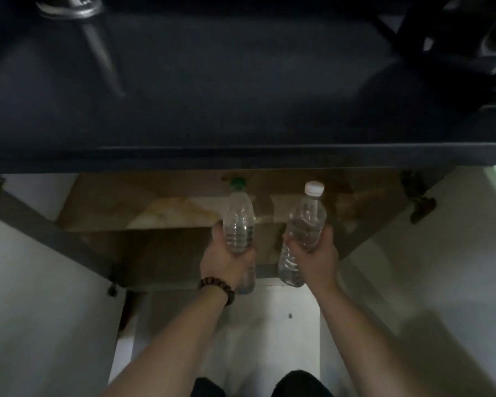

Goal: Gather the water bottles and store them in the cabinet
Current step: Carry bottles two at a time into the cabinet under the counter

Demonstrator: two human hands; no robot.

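Two clear plastic bottles here, one per hand, both held out in front of the open cabinet (161,247) under the dark worktop (241,156). The left hand (226,262) has its fingers wrapped round the lower body of the green-capped bottle (239,224), and the right hand (315,256) is gripping the white-capped bottle (301,233) about mid-body, tilted a bit to the right. Both bottles sit just at the mouth of the cabinet, not set down yet.

Handling-wise I'd guess they're light-ish: thin ribbed plastic, looks like there's water in them, though how full is hard to call in this light. The walls will probably dent if squeezed hard, so that ribbed middle is the sensible spot to hold. Not fragile, maybe a bit slick.

Labels: can't see any. No brand or writing I can read, it's too dim and blurry. There's a beaded bracelet (216,289) on the left wrist.
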